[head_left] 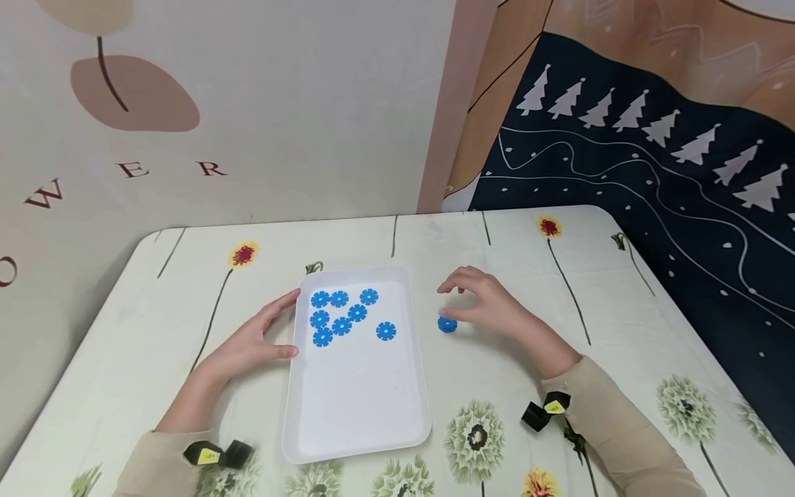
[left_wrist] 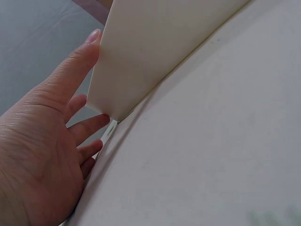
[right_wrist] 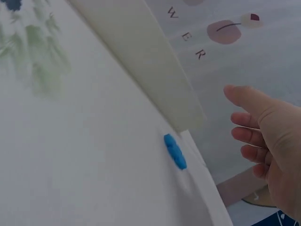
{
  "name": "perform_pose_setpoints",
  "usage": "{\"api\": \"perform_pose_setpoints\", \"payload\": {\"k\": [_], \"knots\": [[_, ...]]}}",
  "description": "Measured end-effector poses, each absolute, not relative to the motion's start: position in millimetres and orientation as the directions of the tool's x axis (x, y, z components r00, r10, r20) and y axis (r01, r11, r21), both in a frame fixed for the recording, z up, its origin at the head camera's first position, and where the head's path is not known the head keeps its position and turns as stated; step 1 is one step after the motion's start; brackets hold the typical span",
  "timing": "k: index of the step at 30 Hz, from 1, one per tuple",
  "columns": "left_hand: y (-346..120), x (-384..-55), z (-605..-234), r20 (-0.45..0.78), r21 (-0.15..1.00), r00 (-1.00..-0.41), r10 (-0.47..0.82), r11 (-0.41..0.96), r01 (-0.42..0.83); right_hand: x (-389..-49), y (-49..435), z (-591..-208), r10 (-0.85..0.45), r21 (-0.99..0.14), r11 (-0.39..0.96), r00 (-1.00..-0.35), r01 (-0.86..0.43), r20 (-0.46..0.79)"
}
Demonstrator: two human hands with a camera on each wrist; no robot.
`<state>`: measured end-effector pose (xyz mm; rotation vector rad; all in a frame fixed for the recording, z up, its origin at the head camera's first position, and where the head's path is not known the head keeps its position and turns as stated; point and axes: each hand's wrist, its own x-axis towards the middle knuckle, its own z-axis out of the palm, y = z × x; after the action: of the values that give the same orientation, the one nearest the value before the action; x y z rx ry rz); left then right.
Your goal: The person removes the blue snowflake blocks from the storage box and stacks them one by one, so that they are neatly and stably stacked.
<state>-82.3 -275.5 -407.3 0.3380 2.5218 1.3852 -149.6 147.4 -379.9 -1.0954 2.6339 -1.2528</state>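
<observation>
Fingers of my right hand (head_left: 487,300): thumb and forefinger apart, loosely curved, nothing between them. Loose blue disc (head_left: 448,326) lies on the tabletop (head_left: 466,373) just below the thumb tip; the right wrist view shows it edge-on and clear of the hand, so no contact noted. Whether it is one piece or a few stacked, I cannot tell. Left hand (head_left: 248,345): thumb and fingers spread, tips against the near long side of the white tray (head_left: 357,393), resting on it without wrapping round. Inside the tray, beyond those fingertips, lie eight similar notched discs (head_left: 386,331), most grouped towards the forefinger end, one apart on the side nearer my right fingers. Handling estimate: disc looks like thin plastic, so probably very light, stiff, hard to break, perhaps a little slick on its faces. Best hold, I judge: thumb and forefinger across opposite edges, pads seated on the notched rim; from flat, a fingernail may be needed under the edge. Tray also seems light, likely to slide if nudged.
</observation>
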Motion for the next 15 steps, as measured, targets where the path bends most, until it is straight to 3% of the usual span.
{"api": "perform_pose_setpoints", "payload": {"k": [15], "knots": [[-275, -83, -408, -0.088, 0.847, -0.943, 0.321, 0.522, 0.099, -149, 116, -368, -0.666, -0.693, 0.363, -0.694, -0.622, 0.274]]}}
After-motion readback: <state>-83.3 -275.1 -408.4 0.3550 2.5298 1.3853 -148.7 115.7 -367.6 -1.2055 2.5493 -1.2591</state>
